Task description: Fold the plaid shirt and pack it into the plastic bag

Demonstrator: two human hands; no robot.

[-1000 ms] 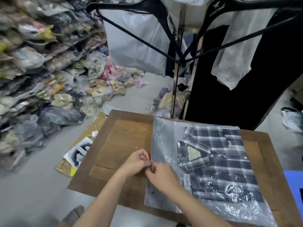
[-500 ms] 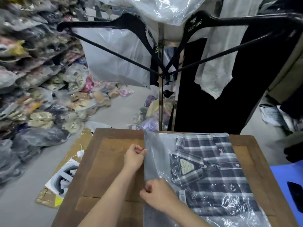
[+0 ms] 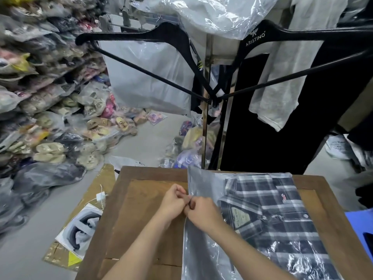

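Both forearms reaching in from the near edge, meeting at the left rim of the plastic bag (image 3: 201, 239). Left hand (image 3: 173, 201) curled shut, fingers pinching the bag's open edge; right hand (image 3: 203, 212) likewise closed on that same edge, knuckles touching the left's. Probably sealing or peeling the flap strip, though the strip itself too small to make out.

Just right of the hands, the plaid shirt (image 3: 282, 219), folded and already inside the bag, flat on the wooden tabletop (image 3: 141, 209). Collar and label turned toward the hands, long axis running away from the opening toward the right side. Right hand the nearer to the shirt; left hand outboard over bare wood. Bag mouth running near-to-far, so any sealing stroke likely to travel along that line.

Beyond the tabletop, black hangers (image 3: 161, 37) on a rack, a grey garment (image 3: 282, 87) draped, and bagged slippers (image 3: 50, 150) heaped along the left.
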